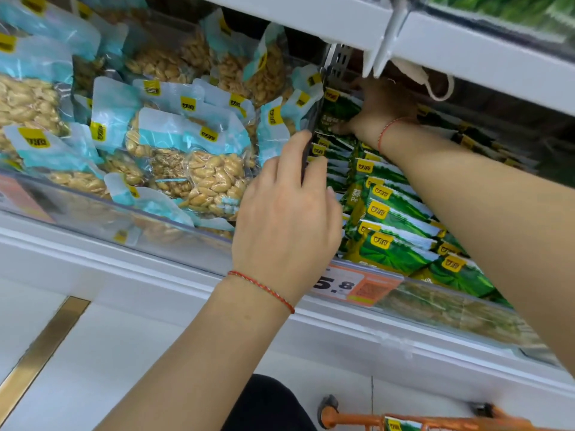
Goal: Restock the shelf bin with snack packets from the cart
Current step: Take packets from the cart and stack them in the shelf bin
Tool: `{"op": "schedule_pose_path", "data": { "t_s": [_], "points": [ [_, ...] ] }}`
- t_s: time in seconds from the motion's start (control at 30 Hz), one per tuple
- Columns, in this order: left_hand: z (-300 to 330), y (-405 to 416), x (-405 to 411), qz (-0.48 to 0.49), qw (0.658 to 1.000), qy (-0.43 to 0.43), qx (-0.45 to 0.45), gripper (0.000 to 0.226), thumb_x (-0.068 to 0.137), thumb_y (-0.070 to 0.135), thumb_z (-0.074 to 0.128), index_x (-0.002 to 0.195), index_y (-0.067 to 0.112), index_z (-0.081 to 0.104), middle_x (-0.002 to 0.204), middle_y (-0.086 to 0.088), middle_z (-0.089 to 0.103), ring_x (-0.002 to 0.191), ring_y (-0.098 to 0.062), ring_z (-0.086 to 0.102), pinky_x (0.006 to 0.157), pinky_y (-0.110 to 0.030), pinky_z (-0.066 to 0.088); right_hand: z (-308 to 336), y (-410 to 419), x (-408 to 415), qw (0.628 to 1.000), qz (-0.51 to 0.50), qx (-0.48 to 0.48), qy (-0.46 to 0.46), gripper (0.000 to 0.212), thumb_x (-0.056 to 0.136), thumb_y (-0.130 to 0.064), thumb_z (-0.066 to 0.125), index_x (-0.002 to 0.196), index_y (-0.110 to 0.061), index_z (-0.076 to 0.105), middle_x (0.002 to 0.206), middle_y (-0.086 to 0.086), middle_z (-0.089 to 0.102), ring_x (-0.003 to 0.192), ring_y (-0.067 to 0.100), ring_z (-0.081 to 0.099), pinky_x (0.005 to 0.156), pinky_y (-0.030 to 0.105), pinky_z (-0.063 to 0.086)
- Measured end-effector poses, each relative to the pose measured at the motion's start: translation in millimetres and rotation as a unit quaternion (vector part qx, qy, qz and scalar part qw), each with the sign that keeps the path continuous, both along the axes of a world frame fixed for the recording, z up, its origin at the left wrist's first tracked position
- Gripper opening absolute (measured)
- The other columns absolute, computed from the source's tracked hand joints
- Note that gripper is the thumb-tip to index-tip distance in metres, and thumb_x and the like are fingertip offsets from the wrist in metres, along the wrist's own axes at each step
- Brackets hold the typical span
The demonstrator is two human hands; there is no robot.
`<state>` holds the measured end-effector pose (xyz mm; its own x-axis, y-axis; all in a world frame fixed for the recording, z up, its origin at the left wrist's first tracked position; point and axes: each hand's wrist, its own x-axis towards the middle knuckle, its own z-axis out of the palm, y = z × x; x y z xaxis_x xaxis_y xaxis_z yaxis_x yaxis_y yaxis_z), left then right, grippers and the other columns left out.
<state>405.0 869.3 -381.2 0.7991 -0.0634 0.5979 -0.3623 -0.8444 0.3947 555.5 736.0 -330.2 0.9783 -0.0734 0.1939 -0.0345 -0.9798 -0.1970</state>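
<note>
Right hand (378, 112) is reached deep into the bin (435, 309) at upper centre of frame, fingers laid over a green packet (337, 112) at the back, though whether it is gripped or just pressed cannot be told; left hand (287, 213) is held at the divider (308, 150), fingers loosely curled round its edge. Green packets (395, 244) are already stacked nearly to the front, so restocking is judged well advanced. One more packet (401, 425) is seen in the orange cart (351, 419) at the bottom edge, so some is left.

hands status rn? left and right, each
Left hand: grips the dark divider between the bins.
Right hand: deep in the bin, on the green packets; whether it grips one cannot be told.
</note>
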Motion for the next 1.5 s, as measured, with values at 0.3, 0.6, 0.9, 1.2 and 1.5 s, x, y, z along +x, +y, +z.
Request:
{"op": "schedule_pose_path", "data": {
  "t_s": [0.3,0.6,0.9,1.2,1.5],
  "points": [
    [-1,1,0,-0.001,1.0,0.016,0.001,0.023,0.086,0.019,0.05,0.099,0.008,0.065,0.132,-0.015,0.051,0.099,-0.032,0.058,0.075,-0.041,0.049,1,7,-13,0.995,0.0,-0.096,-0.04,0.049,0.091,-0.031,0.056,0.132,-0.007,0.047,0.135,0.019,0.048,0.126,0.036,0.044,0.102,0.039,0.035],
    [0,1,0,-0.002,1.0,0.018,0.012,0.023,0.081,0.018,0.051,0.094,0.008,0.066,0.132,-0.015,0.053,0.097,-0.031,0.059,0.071,-0.037,0.049,11,17,-33,0.995,0.004,-0.097,-0.007,0.04,0.097,-0.016,0.042,0.134,-0.001,0.044,0.14,0.023,0.043,0.13,0.036,0.039,0.103,0.036,0.032],
    [4,4,-2,-0.004,0.998,0.042,0.037,0.028,0.08,0.019,0.045,0.093,0.005,0.065,0.132,-0.017,0.051,0.101,-0.036,0.058,0.076,-0.04,0.05,22,-1,-124,0.993,0.115,0.018,0.022,0.043,0.099,-0.023,0.042,0.141,-0.014,0.042,0.146,0.011,0.042,0.134,0.027,0.037,0.112,0.034,0.026],
    [46,-33,-78,-0.046,0.994,0.002,0.104,0.032,0.084,0.024,0.046,0.106,0.01,0.065,0.115,-0.013,0.063,0.116,-0.035,0.051,0.105,-0.049,0.033,20,-95,-295,0.986,0.121,0.063,-0.092,0.033,0.089,-0.022,0.046,0.114,-0.016,0.065,0.121,0.004,0.062,0.122,0.024,0.05,0.113,0.034,0.014],
    [35,-158,-181,-0.429,0.848,0.246,0.19,0.03,0.095,0.018,0.042,0.117,0.021,0.061,0.115,0.001,0.065,0.107,-0.022,0.058,0.086,-0.03,0.044,-8,-205,-412,0.995,0.01,-0.018,0.103,0.026,0.095,-0.025,0.043,0.112,-0.03,0.062,0.1,-0.003,0.071,0.092,0.021,0.065,0.07,0.031,0.048]
  ]
}}
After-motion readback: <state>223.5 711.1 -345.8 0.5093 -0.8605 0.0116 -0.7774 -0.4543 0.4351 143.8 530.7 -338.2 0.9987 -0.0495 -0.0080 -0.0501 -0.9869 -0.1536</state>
